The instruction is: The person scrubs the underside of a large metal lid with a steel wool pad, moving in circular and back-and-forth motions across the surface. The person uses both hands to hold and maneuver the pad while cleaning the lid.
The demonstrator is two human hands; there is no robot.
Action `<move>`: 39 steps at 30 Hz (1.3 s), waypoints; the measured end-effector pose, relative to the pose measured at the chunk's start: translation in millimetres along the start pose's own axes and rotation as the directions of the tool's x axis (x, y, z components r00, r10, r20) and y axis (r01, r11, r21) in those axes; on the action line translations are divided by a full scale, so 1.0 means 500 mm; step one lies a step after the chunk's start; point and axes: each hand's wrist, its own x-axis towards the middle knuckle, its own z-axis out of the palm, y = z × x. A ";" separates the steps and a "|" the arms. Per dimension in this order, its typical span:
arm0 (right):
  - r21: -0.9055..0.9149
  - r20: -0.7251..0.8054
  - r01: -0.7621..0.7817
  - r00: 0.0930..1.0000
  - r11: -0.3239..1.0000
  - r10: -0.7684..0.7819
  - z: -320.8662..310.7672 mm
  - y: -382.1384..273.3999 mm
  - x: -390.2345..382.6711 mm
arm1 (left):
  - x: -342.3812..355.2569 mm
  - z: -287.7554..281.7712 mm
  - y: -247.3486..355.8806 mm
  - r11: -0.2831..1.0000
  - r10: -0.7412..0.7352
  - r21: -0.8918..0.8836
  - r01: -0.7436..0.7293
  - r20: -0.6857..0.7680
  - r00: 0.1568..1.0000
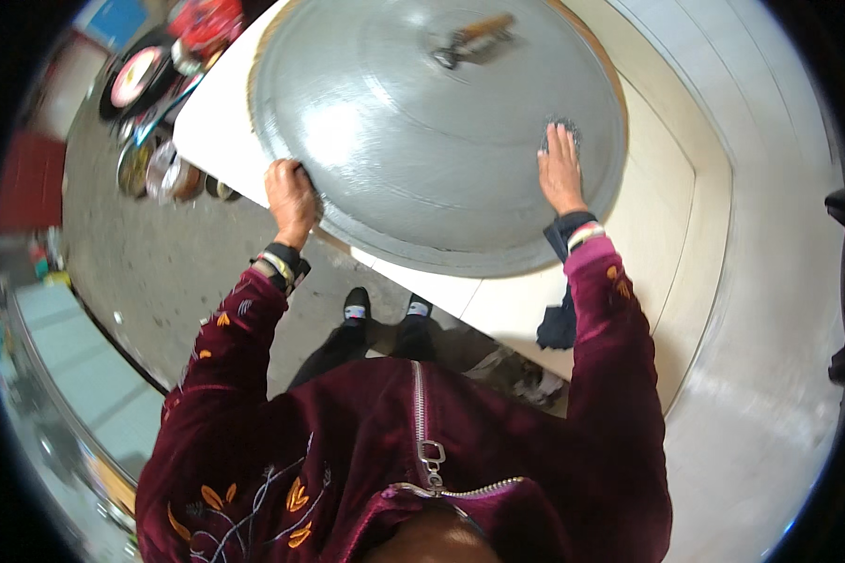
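A very large grey metal domed lid [422, 122] lies on a white counter [498, 300], its wooden-and-metal handle [474, 39] at the far side. My left hand [291, 192] grips the lid's near left rim. My right hand [560, 169] presses flat on the lid's right side, fingers on a small dark scouring pad [563, 134] that is mostly hidden under them. Both arms wear maroon velvet sleeves with orange embroidery and wristbands.
A dark cloth [559, 324] hangs over the counter's near edge below my right wrist. Plates, bowls and a red container [164, 84] crowd the grey floor at the far left. A pale tiled surface [770, 281] runs along the right. My shoes [385, 308] stand under the counter edge.
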 end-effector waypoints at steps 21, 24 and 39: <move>-0.029 0.208 0.761 0.639 0.648 -0.741 0.208 -0.593 0.528 | 0.014 -0.043 0.021 0.961 -0.136 -0.246 0.129 -0.013 0.991; 0.027 0.196 0.738 0.658 0.675 -0.727 0.187 -0.604 0.496 | 0.019 -0.049 0.018 0.952 -0.138 -0.275 0.135 0.009 0.990; 0.126 0.271 0.874 0.426 0.470 -0.864 0.099 -0.639 0.301 | 0.169 -0.037 -0.160 0.914 -0.217 -0.342 0.220 0.049 0.975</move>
